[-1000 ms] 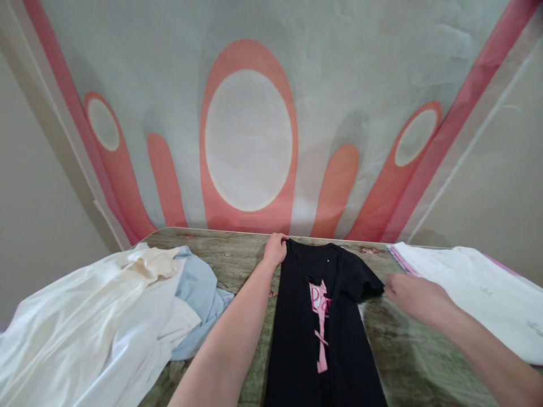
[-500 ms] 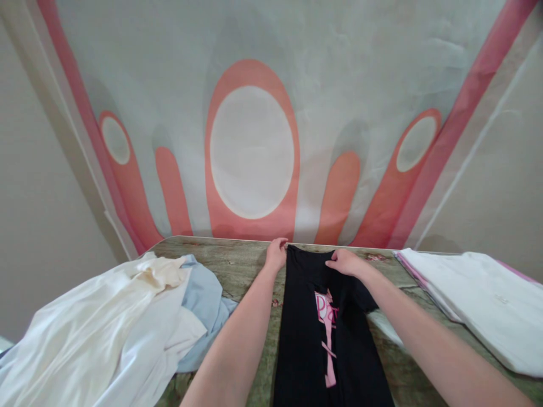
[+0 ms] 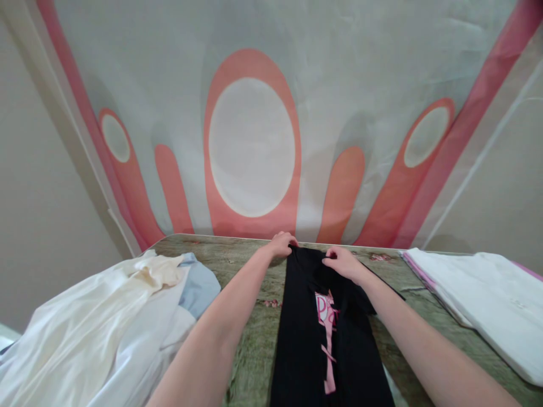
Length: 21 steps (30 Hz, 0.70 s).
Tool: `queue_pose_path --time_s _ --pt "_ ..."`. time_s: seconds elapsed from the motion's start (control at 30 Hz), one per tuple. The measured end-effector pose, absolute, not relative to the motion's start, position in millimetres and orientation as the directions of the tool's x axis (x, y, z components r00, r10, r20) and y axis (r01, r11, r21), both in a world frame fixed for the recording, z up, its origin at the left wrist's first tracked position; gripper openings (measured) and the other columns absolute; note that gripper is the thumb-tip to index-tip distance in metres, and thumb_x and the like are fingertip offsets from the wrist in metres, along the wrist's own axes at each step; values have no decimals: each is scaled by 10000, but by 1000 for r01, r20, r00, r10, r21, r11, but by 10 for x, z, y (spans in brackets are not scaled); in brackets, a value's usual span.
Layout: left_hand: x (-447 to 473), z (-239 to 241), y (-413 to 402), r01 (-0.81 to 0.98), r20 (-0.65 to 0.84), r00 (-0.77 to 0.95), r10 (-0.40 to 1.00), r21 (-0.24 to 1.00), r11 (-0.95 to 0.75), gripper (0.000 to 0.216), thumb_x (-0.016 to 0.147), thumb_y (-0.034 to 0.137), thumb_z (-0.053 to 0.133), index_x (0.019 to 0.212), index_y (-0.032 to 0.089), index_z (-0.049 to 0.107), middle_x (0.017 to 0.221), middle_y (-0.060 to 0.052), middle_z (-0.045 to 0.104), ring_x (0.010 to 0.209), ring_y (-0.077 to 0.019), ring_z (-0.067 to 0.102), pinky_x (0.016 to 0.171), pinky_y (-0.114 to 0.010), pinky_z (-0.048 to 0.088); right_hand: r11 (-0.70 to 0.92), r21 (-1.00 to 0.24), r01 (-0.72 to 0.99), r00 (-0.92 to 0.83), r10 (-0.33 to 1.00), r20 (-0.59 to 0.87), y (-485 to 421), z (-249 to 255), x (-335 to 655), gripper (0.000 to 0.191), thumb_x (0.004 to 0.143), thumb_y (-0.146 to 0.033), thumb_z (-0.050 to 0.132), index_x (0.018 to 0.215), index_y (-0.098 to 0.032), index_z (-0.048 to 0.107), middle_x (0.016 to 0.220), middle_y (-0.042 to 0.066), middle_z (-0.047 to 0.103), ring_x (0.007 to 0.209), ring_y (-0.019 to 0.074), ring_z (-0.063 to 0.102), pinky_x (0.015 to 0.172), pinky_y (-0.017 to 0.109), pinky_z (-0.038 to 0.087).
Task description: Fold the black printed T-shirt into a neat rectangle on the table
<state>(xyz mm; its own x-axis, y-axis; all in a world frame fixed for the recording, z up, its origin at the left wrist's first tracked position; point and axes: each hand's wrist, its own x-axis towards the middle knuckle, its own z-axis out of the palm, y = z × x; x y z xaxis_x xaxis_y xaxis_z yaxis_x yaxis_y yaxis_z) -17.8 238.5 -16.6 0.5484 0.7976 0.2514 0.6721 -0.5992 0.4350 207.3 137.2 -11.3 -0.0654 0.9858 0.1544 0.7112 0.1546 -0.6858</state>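
A black T-shirt [image 3: 305,333] with a pink print lies lengthwise on the green-brown table [image 3: 250,271], folded narrow. My left hand [image 3: 282,245] pinches its far left corner at the collar end. My right hand [image 3: 341,262] grips the far right part of the same top edge, fingers closed on the cloth. Both hands are at the far edge of the table, a short way apart.
A heap of white, cream and light blue clothes [image 3: 106,322] covers the table's left side. A stack of folded white garments [image 3: 487,299] lies on the right. A wall cloth with orange and white ovals [image 3: 252,141] hangs behind the table.
My right hand left the shirt's right sleeve and came up to the collar end, where it now grips the cloth. The sleeve is folded inward. My left hand stayed at the far left corner.
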Motion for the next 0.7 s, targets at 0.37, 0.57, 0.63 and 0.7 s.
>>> queue_pose_path --time_s 0.37,0.57,0.63,0.7 --pt "-138 -138 2470 605 178 597 782 541 -585 190 701 179 581 866 139 665 863 -32 669 804 -144 607 737 -218 462 -44 -995 86 -244 968 -64 1315 -32 2281 304 684 -224 616 963 -199 498 873 11 606 746 121 578 605 219 455" --pt "-35 -292 2402 563 234 555 798 601 -567 186 754 178 557 907 118 645 866 -48 666 798 -145 610 733 -242 471 -43 -977 208 -277 955 -101 1294 13 2431 272 723 -207 578 986 -192 512 890 26 622 749 128 591 611 229 469" --pt "-7 -311 2380 560 260 537 802 601 -570 185 755 184 561 910 125 643 881 -45 662 814 -144 604 750 -244 467 -5 -937 349 -260 960 -102 1307 -13 2476 247 725 -207 563 969 -177 534 840 19 623 726 126 584 587 220 453" --pt "10 -321 2361 568 283 517 808 592 -571 185 747 187 573 909 132 642 889 -43 657 823 -146 598 766 -250 462 29 -885 466 -237 967 -93 1325 -50 2504 236 716 -197 558 950 -163 559 818 16 620 724 124 577 589 215 445"
